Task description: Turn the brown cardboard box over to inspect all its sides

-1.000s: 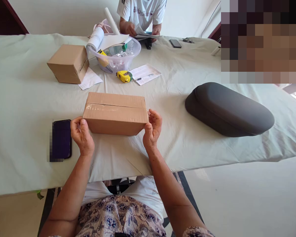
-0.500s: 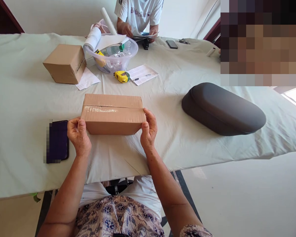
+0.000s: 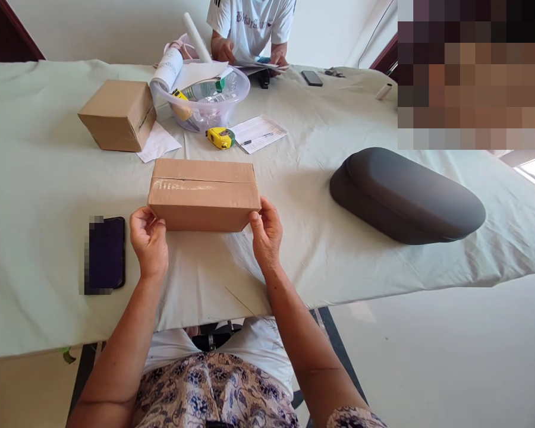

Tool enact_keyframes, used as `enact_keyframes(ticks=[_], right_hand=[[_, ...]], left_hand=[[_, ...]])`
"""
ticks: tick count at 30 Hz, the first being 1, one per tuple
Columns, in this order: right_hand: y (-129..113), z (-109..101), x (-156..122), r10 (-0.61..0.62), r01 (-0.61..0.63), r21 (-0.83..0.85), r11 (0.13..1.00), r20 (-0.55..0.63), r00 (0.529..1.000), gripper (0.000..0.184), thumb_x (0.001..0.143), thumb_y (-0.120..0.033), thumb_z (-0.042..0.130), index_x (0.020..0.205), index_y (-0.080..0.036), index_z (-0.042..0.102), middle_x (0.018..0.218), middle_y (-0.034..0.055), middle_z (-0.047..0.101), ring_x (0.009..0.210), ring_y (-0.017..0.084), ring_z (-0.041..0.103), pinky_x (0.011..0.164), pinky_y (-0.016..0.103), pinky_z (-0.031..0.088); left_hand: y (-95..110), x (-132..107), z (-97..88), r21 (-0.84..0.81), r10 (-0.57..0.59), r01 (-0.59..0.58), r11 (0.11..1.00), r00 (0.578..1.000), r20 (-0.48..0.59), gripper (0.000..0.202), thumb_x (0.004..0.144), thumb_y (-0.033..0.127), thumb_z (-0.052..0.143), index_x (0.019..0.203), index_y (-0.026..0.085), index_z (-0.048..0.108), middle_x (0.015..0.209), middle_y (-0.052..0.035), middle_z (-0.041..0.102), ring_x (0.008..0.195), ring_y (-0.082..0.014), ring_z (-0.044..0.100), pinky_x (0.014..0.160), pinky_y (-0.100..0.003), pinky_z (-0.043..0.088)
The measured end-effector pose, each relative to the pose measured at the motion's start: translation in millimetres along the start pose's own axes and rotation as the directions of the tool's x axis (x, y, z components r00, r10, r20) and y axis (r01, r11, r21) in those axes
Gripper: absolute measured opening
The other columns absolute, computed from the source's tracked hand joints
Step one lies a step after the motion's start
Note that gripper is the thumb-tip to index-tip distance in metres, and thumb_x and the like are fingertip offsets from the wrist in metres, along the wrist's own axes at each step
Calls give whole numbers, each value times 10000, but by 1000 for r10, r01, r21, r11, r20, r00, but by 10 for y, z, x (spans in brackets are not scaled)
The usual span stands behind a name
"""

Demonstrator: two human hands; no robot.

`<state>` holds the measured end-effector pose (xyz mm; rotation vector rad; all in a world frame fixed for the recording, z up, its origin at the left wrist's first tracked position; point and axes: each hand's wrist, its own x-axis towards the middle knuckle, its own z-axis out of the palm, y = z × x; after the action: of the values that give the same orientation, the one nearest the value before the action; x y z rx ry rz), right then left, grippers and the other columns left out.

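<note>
A closed cardboard box [image 3: 205, 193] with shiny tape along its top seam is between my hands, over the cloth-covered table [image 3: 205, 273]. My left hand [image 3: 150, 241] grips its near left corner, thumb in front and fingers curled partly out of sight. At the near right corner, my right hand [image 3: 266, 232] has its thumb on the front and its fingers along the right end. Just left of my left hand lies a dark phone [image 3: 107, 254], its left edge blurred out.
Behind stand another cardboard box [image 3: 116, 116] on white paper and a basin [image 3: 205, 113] of rolls and bottles. A yellow tape measure [image 3: 220, 138] and a paper with a pen [image 3: 261, 134] lie nearer. To the right is a grey padded case [image 3: 408, 196]. Across sits a person [image 3: 254, 35] holding papers.
The box has moved slightly away from me, toward the far side of the table. My left hand has shifted a little right and lower on the box corner.
</note>
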<state>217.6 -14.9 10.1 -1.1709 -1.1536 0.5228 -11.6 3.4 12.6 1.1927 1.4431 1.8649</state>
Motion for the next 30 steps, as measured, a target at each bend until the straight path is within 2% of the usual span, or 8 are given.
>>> enact_keyframes(ticks=[5, 9, 12, 19, 22, 25, 28, 30], right_hand=[[2, 12, -4, 13, -13, 34, 999, -13, 1000, 417, 920, -528, 634, 1246, -269, 663, 1169, 74, 708, 887, 171, 626, 819, 345, 572], [0, 10, -3, 22, -21, 45, 999, -10, 1000, 410, 915, -522, 643, 1237, -269, 659, 1159, 68, 705, 871, 162, 617, 806, 331, 563], [1, 10, 1, 19, -19, 38, 999, 3, 1000, 418, 917, -530, 632, 1241, -266, 652, 1159, 71, 705, 856, 157, 615, 786, 322, 564], [17, 1, -5, 0, -1, 32, 999, 16, 1000, 421, 935, -550, 598, 1231, -255, 646, 1148, 74, 695, 852, 155, 619, 746, 307, 560], [45, -3, -10, -34, 32, 55, 998, 44, 998, 452, 956, -592, 541, 1261, -270, 632, 1070, 56, 683, 785, 143, 624, 659, 281, 546], [69, -2, -22, -80, 67, 128, 990, 106, 991, 499, 973, -602, 508, 1376, -314, 568, 956, 16, 662, 671, 116, 609, 554, 245, 510], [49, 15, -54, -129, 90, 182, 979, 220, 967, 486, 965, -544, 577, 1397, -320, 566, 879, -6, 668, 670, 120, 624, 566, 247, 520], [7, 39, -86, -194, 144, 169, 975, 334, 922, 390, 974, -476, 595, 1312, -286, 639, 825, -5, 687, 676, 126, 631, 602, 261, 535]], left_hand=[[-62, -4, -27, 189, -184, 169, 967, 981, 64, 242, 731, 107, 580, 948, 204, 536, 902, -16, 631, 873, -155, 658, 816, -290, 508], [6, 6, -69, 480, -130, 73, 874, 988, 86, 199, 765, 93, 557, 923, 213, 539, 884, -22, 652, 895, -200, 667, 852, -348, 500], [36, 18, -89, 567, -84, 14, 823, 992, 98, 190, 773, 102, 560, 921, 218, 538, 872, -22, 657, 891, -216, 673, 852, -365, 506], [-61, 5, -104, 484, -17, -39, 874, 994, 110, 214, 748, 193, 610, 959, 210, 579, 900, -41, 670, 866, -213, 668, 813, -356, 534], [-51, -27, -75, 416, 1, -36, 909, 996, 85, 404, 764, 286, 648, 1150, 180, 591, 1107, -120, 677, 1042, -252, 665, 809, -350, 560], [-2, -35, -41, 240, 59, -80, 968, 994, 94, 656, 806, 377, 676, 1397, 164, 487, 1379, -190, 591, 1293, -278, 591, 919, -355, 573], [52, -20, -34, 108, 140, -159, 981, 976, 165, 796, 874, 527, 660, 1537, 203, 366, 1578, -193, 443, 1478, -291, 446, 1100, -393, 500], [68, -25, -42, 81, 180, -203, 976, 957, 229, 814, 910, 614, 601, 1578, 239, 327, 1663, -169, 339, 1549, -300, 345, 1169, -416, 442]])
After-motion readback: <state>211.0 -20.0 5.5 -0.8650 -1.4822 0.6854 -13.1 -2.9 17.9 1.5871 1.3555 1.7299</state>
